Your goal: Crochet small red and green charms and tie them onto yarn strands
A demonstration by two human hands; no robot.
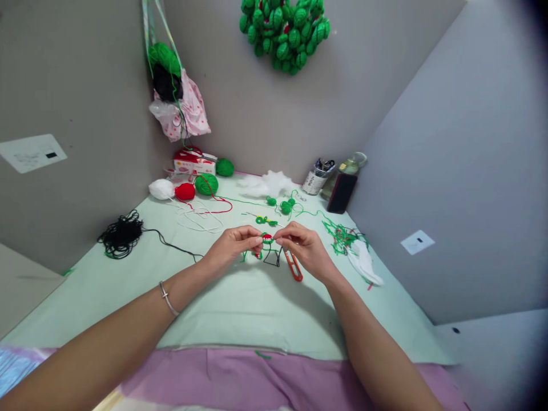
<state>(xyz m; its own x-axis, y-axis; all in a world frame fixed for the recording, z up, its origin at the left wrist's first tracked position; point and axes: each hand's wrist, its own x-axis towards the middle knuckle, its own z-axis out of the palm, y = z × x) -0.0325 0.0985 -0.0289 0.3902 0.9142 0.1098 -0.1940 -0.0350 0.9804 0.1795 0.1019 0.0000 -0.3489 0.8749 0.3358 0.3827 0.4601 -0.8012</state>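
Note:
Between my hands is a small crocheted piece (267, 237), red in the middle with green and white at its edge. My left hand (240, 242) pinches its left side. At its right side, the thumb and forefinger of my right hand (300, 242) are pressed together on it; whether they also hold a needle is too small to tell. Black yarn (271, 262) hangs below the piece. Another small red and green piece (257, 255) lies under my left fingers. An orange-handled tool (294, 267) rests just below my right hand, its top partly hidden.
Beyond my hands lie a yellow crochet hook (266, 220) and green pieces (287, 206). Black yarn (122, 234) and red yarn (185, 192) are at left. Green scraps (340, 236), a white cloth (363, 261) and a phone (342, 193) are at right.

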